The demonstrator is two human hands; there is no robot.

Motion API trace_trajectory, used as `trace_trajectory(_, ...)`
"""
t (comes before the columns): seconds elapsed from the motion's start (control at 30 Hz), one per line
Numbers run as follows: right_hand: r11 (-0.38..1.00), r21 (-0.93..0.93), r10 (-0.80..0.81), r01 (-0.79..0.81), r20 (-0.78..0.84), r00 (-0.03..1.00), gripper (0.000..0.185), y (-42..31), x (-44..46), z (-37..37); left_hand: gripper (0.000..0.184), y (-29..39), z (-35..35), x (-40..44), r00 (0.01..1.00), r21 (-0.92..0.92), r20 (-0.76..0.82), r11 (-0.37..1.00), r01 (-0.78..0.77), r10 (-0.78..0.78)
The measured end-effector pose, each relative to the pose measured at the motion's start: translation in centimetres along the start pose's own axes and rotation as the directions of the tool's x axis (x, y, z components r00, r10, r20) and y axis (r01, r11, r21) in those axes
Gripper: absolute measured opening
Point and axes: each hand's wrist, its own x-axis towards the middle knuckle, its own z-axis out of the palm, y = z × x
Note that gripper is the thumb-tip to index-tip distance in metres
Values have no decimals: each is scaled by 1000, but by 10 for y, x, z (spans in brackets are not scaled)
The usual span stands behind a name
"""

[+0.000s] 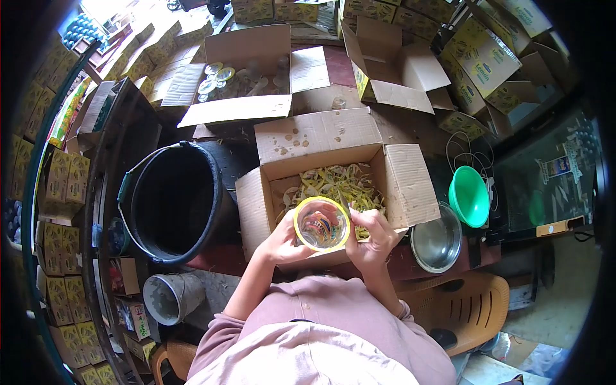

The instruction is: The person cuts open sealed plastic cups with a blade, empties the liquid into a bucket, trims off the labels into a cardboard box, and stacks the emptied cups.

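My left hand point(282, 242) is wrapped around the side of a clear plastic cup point(323, 226) with a yellow rim and a printed label. The cup's mouth faces up toward me. On its right side, my right hand point(374, 244) is closed on a small knife point(345, 204), whose dark blade stands up beside the rim. Whether the blade touches the rim I cannot tell. Both hands are over the near side of an open cardboard box point(410, 186). Inside that box lies a heap of yellow and pale shreds point(333, 181).
Left of the box stands a large black bucket point(215, 192), with a grey bucket point(173, 298) below it. A metal bowl point(436, 240) and a green bowl point(469, 196) are at the right. Farther back are a box of cups point(244, 106) and another open box point(401, 96).
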Motion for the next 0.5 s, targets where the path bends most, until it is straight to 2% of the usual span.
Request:
trace_trajectory(0.23, 997, 56, 46, -44, -34, 998, 21, 2, -5, -3, 58, 1, -3, 0, 1000, -99, -25, 995, -11, 9)
trace_trajectory(0.5, 1000, 0, 4, -4, -29, 1000, 24, -1, -3, 2, 55, 1, 0, 1, 1000, -9, -5, 1000, -8, 7)
